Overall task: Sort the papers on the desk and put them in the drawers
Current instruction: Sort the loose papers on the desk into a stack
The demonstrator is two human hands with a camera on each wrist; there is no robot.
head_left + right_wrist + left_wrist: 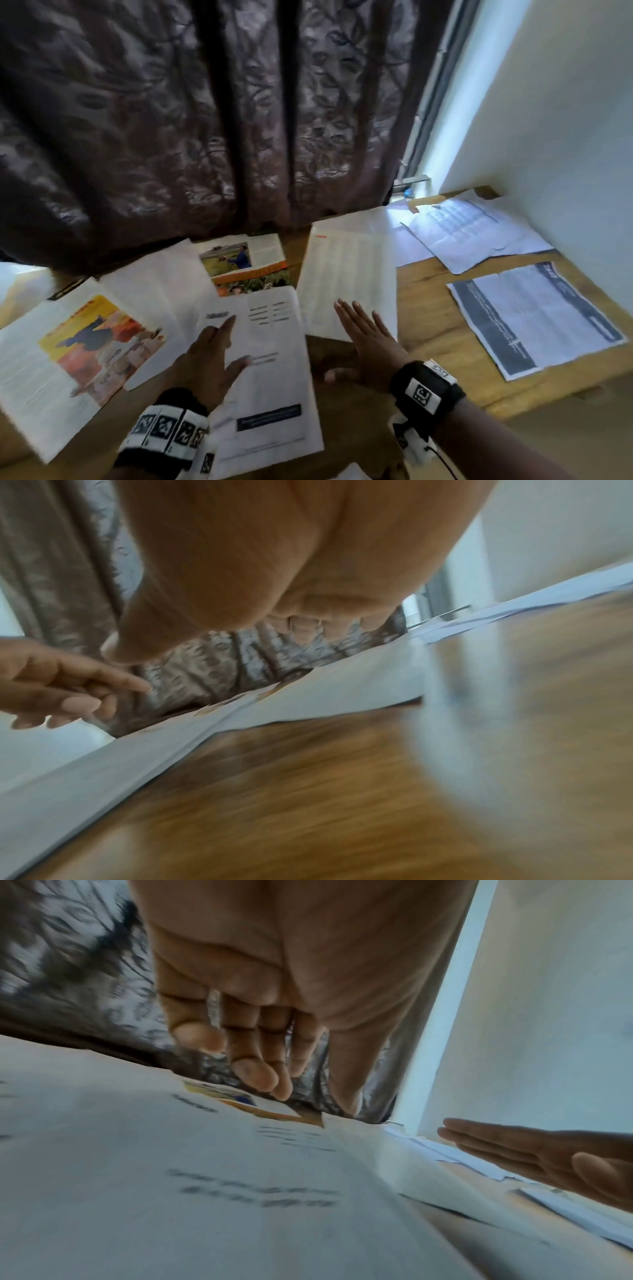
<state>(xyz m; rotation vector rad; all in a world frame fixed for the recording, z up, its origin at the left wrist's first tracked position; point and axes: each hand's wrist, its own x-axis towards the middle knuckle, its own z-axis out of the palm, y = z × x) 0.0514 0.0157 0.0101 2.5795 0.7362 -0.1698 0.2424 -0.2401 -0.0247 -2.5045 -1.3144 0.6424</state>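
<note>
Several papers lie spread over a wooden desk (435, 329). My left hand (219, 346) hovers, fingers loosely spread, over a white printed sheet (270, 383) near the front edge; in the left wrist view the left hand (260, 1047) holds nothing above that sheet (205, 1191). To its right, my right hand (359, 342) is held flat with straight fingers, low over bare wood and the near edge of a white text page (346, 284). The right wrist view shows the right hand (291, 574) empty above the desk (342, 791). No drawer is in view.
A colour magazine page (85, 346) lies at the left and another (246, 263) at the back middle. A dark-banded sheet (534, 318) and overlapping white sheets (472, 229) sit at the right. A dark curtain (205, 120) hangs behind the desk; a white wall (565, 120) bounds the right.
</note>
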